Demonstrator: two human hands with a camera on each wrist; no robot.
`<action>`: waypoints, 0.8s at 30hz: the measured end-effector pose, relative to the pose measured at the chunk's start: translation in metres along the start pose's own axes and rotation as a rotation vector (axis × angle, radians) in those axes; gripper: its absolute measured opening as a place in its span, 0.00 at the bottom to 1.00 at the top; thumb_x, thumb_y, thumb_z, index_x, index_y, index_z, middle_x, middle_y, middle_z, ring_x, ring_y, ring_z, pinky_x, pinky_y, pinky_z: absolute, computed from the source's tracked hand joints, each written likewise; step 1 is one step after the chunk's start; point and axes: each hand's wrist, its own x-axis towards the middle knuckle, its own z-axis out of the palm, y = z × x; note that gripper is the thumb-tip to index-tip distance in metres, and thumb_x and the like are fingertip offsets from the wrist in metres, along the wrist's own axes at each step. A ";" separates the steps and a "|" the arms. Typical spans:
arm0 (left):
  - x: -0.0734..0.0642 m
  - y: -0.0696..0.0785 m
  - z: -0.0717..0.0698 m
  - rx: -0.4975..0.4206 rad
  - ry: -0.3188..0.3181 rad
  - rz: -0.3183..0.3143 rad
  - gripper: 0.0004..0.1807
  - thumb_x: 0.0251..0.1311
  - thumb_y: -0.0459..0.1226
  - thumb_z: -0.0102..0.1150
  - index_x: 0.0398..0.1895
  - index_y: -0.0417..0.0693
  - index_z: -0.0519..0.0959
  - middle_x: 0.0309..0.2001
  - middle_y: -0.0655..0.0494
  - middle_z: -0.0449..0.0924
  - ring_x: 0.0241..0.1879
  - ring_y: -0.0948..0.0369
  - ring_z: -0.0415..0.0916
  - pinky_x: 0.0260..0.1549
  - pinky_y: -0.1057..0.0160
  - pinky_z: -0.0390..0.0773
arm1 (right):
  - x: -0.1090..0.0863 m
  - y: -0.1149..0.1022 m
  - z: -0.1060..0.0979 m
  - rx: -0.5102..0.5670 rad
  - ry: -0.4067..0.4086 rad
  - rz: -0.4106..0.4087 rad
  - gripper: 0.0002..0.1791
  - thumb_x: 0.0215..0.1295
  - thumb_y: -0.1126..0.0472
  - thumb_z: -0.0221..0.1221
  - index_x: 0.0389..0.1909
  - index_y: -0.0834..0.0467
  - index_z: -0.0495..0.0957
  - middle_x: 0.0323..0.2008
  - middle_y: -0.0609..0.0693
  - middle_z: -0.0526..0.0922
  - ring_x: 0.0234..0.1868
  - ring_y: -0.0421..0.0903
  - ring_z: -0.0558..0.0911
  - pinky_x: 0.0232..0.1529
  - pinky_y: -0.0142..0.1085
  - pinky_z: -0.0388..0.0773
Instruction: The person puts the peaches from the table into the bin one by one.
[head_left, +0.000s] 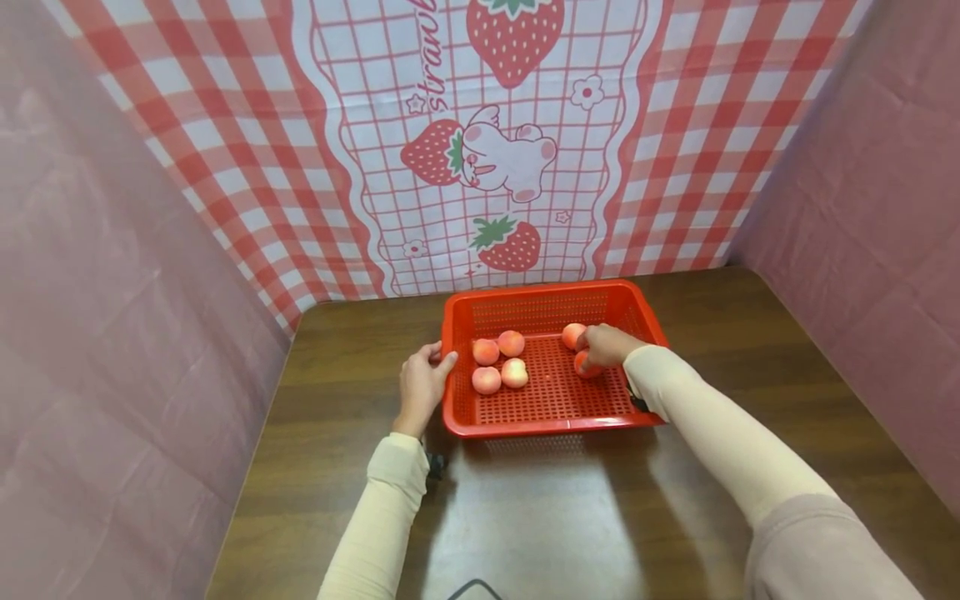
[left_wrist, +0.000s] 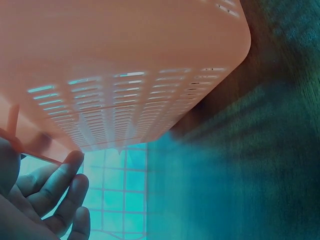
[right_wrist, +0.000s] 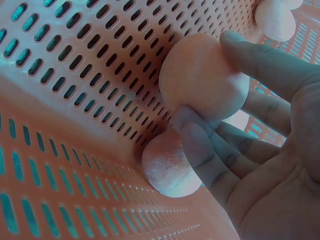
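Observation:
A red plastic basket (head_left: pixel 555 423) with slotted walls and floor stands on the table. My left hand (head_left: pixel 422 385) grips its left rim, thumb over the edge, fingers (left_wrist: pixel 65 185) outside beneath it. In the basket's right part, my right hand (head_left: pixel 609 345) holds a peach (right_wrist: pixel 202 75) between thumb and fingertips. A second peach (head_left: pixel 574 336) lies just beyond that hand, against the fingers in the right wrist view. Part of another pale round fruit (right_wrist: pixel 237 120) shows behind the fingers. Several pinkish peaches (head_left: pixel 486 380) sit grouped in the basket's left part.
The brown wooden table (head_left: pixel 337 392) reaches around the basket. Behind rises a red-and-white checked cloth (head_left: pixel 517 167) with strawberry prints. Pink cloth hangs at the left (head_left: pixel 112 333) and right (head_left: pixel 840 233) sides. A thin dark loop (head_left: pixel 476 585) shows at the front edge.

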 end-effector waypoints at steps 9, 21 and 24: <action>-0.001 0.000 0.001 -0.004 0.004 0.008 0.22 0.58 0.43 0.66 0.53 0.41 0.82 0.44 0.45 0.87 0.46 0.50 0.84 0.49 0.50 0.77 | -0.007 -0.004 -0.005 0.043 -0.025 0.036 0.28 0.54 0.58 0.70 0.56 0.64 0.79 0.48 0.57 0.84 0.40 0.48 0.77 0.49 0.44 0.77; -0.001 0.001 0.000 0.002 -0.010 -0.013 0.22 0.59 0.44 0.66 0.54 0.42 0.82 0.44 0.46 0.87 0.46 0.50 0.83 0.50 0.50 0.77 | -0.013 -0.001 -0.013 0.052 -0.023 0.054 0.26 0.56 0.57 0.69 0.54 0.64 0.79 0.50 0.60 0.83 0.48 0.53 0.80 0.56 0.51 0.76; -0.001 0.002 -0.001 -0.001 -0.007 -0.014 0.22 0.59 0.44 0.66 0.54 0.42 0.82 0.44 0.46 0.87 0.46 0.49 0.83 0.50 0.50 0.77 | -0.014 -0.001 -0.016 0.014 -0.004 0.035 0.24 0.57 0.57 0.68 0.53 0.64 0.80 0.47 0.60 0.84 0.48 0.54 0.80 0.55 0.51 0.76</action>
